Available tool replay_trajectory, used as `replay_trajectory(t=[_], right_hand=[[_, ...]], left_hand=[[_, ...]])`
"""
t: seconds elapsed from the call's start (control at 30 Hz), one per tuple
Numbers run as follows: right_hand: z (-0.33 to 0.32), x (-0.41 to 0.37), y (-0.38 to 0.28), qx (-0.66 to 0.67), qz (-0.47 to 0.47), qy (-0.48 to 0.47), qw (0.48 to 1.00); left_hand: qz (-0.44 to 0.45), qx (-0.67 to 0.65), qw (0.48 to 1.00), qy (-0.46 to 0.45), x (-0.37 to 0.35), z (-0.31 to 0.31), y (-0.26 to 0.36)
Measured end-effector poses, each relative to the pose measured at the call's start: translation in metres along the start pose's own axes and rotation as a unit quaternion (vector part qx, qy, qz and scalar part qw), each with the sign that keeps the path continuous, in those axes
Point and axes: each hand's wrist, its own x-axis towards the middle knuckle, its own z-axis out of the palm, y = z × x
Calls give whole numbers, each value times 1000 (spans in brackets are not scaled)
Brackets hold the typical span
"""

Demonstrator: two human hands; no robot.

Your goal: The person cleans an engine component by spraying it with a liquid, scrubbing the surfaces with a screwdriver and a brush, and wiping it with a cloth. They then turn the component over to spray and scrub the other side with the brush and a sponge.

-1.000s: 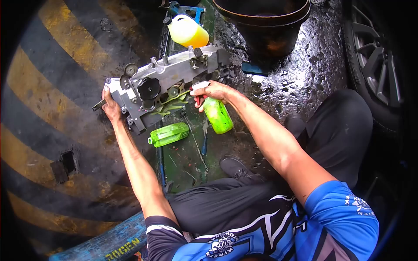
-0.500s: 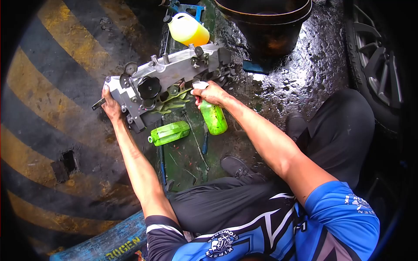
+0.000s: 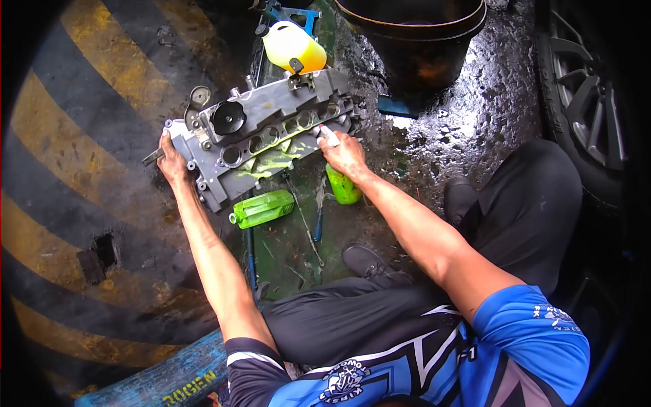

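A grey engine valve cover with a black oil cap and a row of round ports lies tilted before me. Greenish liquid or foam streaks its near lower side. My left hand grips the cover's left end, thumb on top. In my right hand is a green spray bottle with a white trigger head, its nozzle by the cover's right part; the fingers wrap round its neck. A green plastic bottle without a cap lies on its side just below the cover.
Behind the cover stands a yellow jug with a dark cap. A large dark bucket is at the back, a car wheel at the right. Long blue-handled tools lie on the wet floor. A blue beam is at the lower left.
The valve cover has rolled so its row of ports now faces up more. My right hand has moved right and slightly down with the spray bottle. My left hand keeps its hold.
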Motion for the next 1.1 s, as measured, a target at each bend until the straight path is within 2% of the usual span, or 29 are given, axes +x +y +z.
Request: replay_trajectory(t=[0.1,0.13,0.23,0.27,0.33,0.43,0.53,0.57,0.63,0.67,0.73,0.77,0.87,0.9,0.97,1.07,1.1], right_hand=[[-7,30,28,1,-14,-40,999],[-9,42,31,63,-15,-104,992],[-25,55,23,106,13,-130,986],[-29,60,21,79,40,-154,984],[-39,61,18,139,35,-241,960],[-37,70,21,118,10,-262,958],[-34,72,27,73,12,-237,969],[-32,70,28,103,16,-241,965],[-29,62,26,163,23,-247,955],[-29,60,25,129,-7,-239,962],[-25,59,26,80,1,-256,964],[-26,57,29,56,6,-240,969],[-34,42,37,98,96,-98,986],[-26,52,57,33,42,-50,997],[-39,44,55,-11,30,-21,999],[-26,64,83,-6,73,1,997],[-23,69,89,-3,96,4,995]], left_hand=[[-39,-25,999,-22,-8,-2,2],[-41,-25,999,-23,-11,-2,3],[-22,-14,999,-36,-15,-7,0],[-12,-13,999,-36,-16,-8,-1],[6,-17,999,-34,-19,-7,-2],[5,-6,1000,-12,-21,-7,-5],[136,83,987,-25,-13,-12,-15],[148,91,985,-19,-13,-14,-20],[70,52,996,-15,-16,-11,-7],[29,32,999,-13,-18,-7,-1],[31,39,999,-5,-16,-7,-3],[32,43,999,0,-15,-7,-3],[120,113,986,23,6,-15,-27],[146,139,979,22,15,-21,-39],[197,190,962,18,29,-30,-56],[18,96,994,44,-5,-9,-14],[42,88,995,32,2,-14,-26]])
